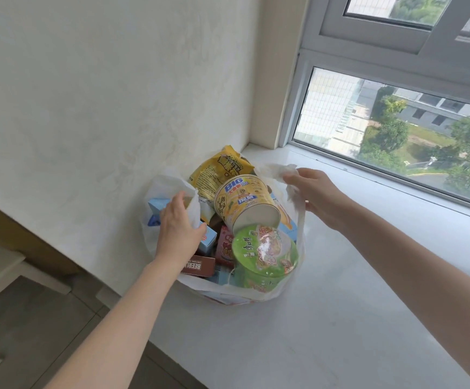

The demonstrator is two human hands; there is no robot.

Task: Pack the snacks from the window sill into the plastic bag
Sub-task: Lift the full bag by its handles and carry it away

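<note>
Plastic bag [293,220] sits on the window sill [340,276] against the wall [101,94], at the sill's left edge, mouth open and stuffed. Left hand [179,226] grip pinches the bag's left handle; right hand [315,192] grip pinches its right handle. Yellow cup [245,203] and green bowl [264,254] lie on top of the bag. Sill right of the bag is bare. Boxes deeper in the bag are mostly hidden.
</note>
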